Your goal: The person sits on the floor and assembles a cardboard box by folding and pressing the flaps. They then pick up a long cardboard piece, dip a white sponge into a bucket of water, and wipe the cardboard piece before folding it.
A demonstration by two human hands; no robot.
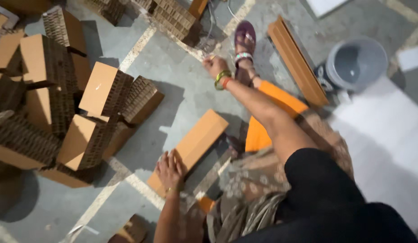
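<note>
At the far left we see a heap of honeycomb cardboard blocks (74,103) piled loosely on the grey concrete floor (182,85), their brown faces and ribbed cut edges turned every which way. A pale painted line (137,47) runs across the floor beside the heap.

Moving right, our left hand (170,171) lies flat with its fingers spread, pressing down on the near end of a long cardboard block (195,144) that rests on the floor just in front of us, angled away toward the upper right.

Further right, our right hand (214,65) reaches well out over the floor, near a sandalled foot (244,40). Bangles (222,79) circle the wrist. The fingers are curled in, seemingly around something small, but the blur keeps us from telling what, or whether it truly grips anything.

Past the foot, a long slatted cardboard strip (297,60) lies on the floor. Just beside its far end stands a grey bucket (355,63), and below that a white sheet (384,135) covers the floor at the right edge.
</note>
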